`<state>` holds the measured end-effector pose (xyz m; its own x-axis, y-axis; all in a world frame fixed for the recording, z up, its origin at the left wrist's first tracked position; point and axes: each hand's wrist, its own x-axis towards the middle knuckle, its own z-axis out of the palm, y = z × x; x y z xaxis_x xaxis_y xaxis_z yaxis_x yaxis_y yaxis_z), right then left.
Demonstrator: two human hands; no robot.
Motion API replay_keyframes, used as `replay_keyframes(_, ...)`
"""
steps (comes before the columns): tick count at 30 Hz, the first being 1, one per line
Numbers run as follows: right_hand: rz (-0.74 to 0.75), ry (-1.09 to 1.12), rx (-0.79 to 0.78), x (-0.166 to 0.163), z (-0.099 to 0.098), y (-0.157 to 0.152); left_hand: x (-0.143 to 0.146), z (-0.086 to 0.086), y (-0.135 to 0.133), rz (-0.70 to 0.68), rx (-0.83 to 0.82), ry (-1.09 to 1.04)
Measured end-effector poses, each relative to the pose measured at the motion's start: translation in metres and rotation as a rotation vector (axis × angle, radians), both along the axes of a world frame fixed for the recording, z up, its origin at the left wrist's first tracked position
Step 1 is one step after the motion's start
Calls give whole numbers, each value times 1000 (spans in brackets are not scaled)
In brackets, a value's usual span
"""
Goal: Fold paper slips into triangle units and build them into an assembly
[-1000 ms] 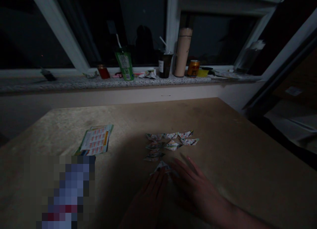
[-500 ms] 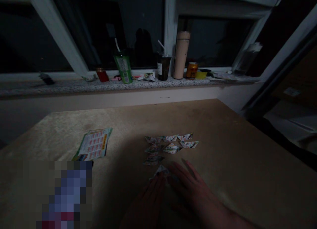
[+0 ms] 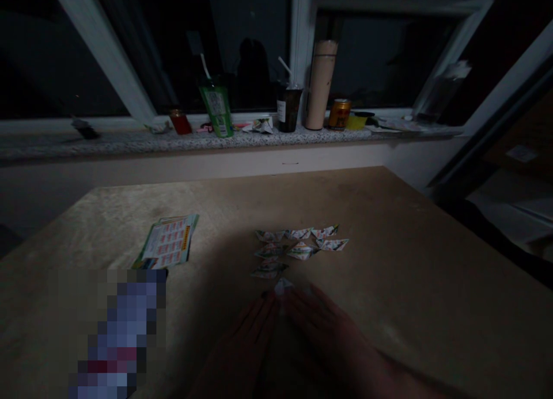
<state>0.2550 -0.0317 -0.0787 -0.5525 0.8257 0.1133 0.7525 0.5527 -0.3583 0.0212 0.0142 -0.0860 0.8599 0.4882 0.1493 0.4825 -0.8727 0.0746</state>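
A small folded paper piece [image 3: 283, 285] sits low and centre in the frame on a tan table [image 3: 410, 261]. Only its far tip shows, beyond the fingertips that meet over it. The left hand [image 3: 246, 341] and the right hand [image 3: 328, 335] come in from the bottom edge, both flat with fingers stretched out. Neither is curled around anything, and the tips appear to press on the paper's near part, though the dim light blurs the contact. Just above the hands, near but apart from them, a cluster of folded pieces [image 3: 298, 246] lies in rough rows. They look finished, and there seem to be about eight, though the exact count is hard to read. To the left of centre lies a flat stack of printed sheets [image 3: 168, 248], apparently unfolded. Across the upper frame, a stone windowsill [image 3: 129, 141] holds a red jar [image 3: 179, 122], a green cup [image 3: 216, 108] with a straw, a dark cup [image 3: 288, 108], a tall flask [image 3: 319, 85] and a can [image 3: 338, 114], all under dark window panes.
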Motion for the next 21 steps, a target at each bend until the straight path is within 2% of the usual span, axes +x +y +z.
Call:
replay_keyframes(4, 11, 37, -124, -3, 3, -1, 2, 5, -3, 8, 37, -9)
replay_keyframes(7, -22, 36, -166, -5, 10, -1, -1, 1, -5, 32, 106, -27)
replay_keyframes(11, -46, 45, -179, -5, 13, 0, -10, -4, -6, 59, 184, -14)
replay_keyframes(21, 15, 10, -145, -6, 10, 0, -14, 1, -5, 51, 167, 21)
